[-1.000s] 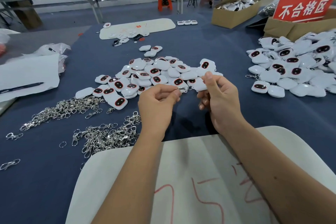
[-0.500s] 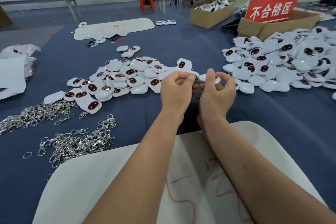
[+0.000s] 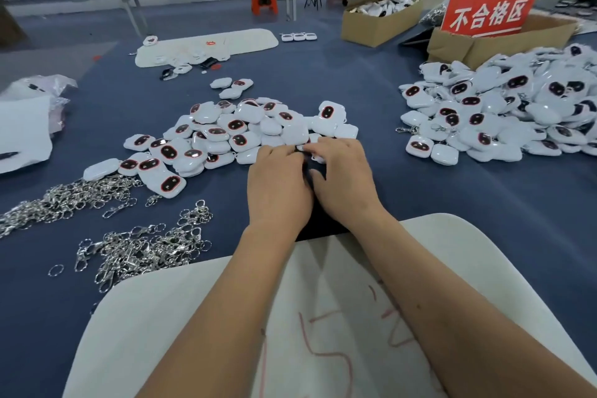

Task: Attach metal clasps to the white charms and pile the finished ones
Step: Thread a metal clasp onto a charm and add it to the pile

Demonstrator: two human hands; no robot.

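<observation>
Bare blue cloth (image 3: 452,203) lies open at centre right of the frame, between the middle charm pile (image 3: 239,136) and the larger charm heap (image 3: 504,113) at right. Clasp tangles (image 3: 97,223) crowd the lower left. Cardboard boxes (image 3: 381,22) and a red sign (image 3: 489,14) block the upper right.

Clasps (image 3: 97,223) left, charm pile (image 3: 239,136) ahead (second pile (image 3: 504,113) right)
</observation>
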